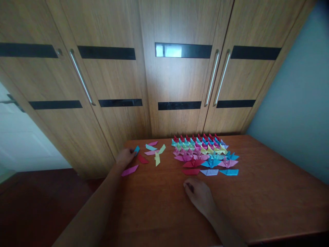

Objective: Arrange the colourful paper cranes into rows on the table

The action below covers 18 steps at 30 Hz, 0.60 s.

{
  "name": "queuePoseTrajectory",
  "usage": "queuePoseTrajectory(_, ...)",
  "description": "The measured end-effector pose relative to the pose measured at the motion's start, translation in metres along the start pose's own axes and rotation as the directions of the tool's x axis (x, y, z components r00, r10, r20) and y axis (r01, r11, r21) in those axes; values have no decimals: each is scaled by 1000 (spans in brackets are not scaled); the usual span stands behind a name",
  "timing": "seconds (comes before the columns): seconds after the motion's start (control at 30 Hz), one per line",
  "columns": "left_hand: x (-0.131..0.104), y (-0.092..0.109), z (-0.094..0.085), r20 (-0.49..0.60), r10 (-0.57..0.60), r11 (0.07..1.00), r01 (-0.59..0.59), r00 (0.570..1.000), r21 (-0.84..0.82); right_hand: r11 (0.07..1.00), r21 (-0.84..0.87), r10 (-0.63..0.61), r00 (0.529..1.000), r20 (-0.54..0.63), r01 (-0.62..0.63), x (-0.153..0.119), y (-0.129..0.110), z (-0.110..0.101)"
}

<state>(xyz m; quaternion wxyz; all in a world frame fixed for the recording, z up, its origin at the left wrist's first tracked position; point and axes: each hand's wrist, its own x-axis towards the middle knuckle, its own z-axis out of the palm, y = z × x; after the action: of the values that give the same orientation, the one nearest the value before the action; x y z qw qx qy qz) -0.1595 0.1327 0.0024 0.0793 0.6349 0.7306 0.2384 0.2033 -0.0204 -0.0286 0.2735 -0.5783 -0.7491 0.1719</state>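
At the far left of the table, my left hand [125, 157] has its fingertips closed on a blue folded paper piece [137, 150]. Around it lie loose flat folded papers: a red one [143, 159], a magenta one [130, 170], pale green ones [150, 147] and yellow ones [157, 159]. My right hand [199, 196] rests on the table with its fingers curled in a loose fist, and nothing shows in it. Just beyond it is a row of flat folded papers in red [191, 172], lilac [209, 172] and blue [229, 172]. Behind these stand rows of origami cranes [211, 161] in many colours.
The brown table [159, 202] stands against a wooden wardrobe [177, 79] with metal handles and dark strips. A blue-grey wall [295, 103] rises on the right. A white door [25, 137] is at the far left, above a dark red floor [46, 206].
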Motion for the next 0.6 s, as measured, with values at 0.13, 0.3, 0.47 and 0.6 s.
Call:
queuePoseTrajectory(0.13,-9,5,5,5,27,997,-27,1000,73,1000,3,-6,1000,-10,6,0,-1,0)
queuePoseTrajectory(0.3,-24,13,6,-13,66,996,-65,998,62,1000,4,-12,1000,-15,13,0,-1,-1)
queuePoseTrajectory(0.47,-34,23,1,-76,104,994,-107,992,-36,1000,14,-9,1000,-11,9,0,0,0)
queuePoseTrajectory(0.6,-47,47,-5,-129,151,969,-173,980,-178,998,59,-15,999,-38,17,0,1,0)
